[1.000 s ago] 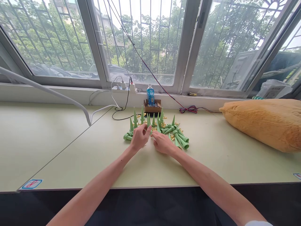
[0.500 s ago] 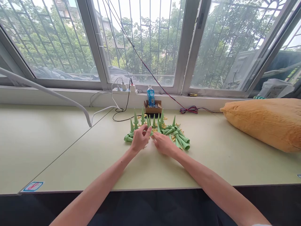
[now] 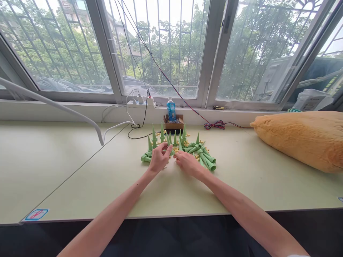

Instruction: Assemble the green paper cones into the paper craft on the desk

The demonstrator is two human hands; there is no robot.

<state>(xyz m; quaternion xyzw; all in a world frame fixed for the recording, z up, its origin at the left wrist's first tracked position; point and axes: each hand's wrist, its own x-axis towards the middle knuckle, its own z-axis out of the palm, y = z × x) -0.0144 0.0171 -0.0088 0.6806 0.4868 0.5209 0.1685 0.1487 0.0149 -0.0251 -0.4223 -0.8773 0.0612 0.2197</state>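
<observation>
A pile of green plastic cones lies on the pale green table, some upright, some on their sides, with small yellow pieces scattered among them. My left hand rests at the pile's near left, fingers curled around a green cone. My right hand sits beside it at the pile's near middle, fingertips pinching something small that I cannot make out. The two hands nearly touch.
A small cardboard box with a blue-labelled bottle stands behind the pile. Cables and a power strip lie by the window sill. A white tube crosses the left. An orange plush cushion fills the right.
The hands stay at the pile, only shifting slightly; the camera has tilted a little, so the scene sits slightly higher in view.
</observation>
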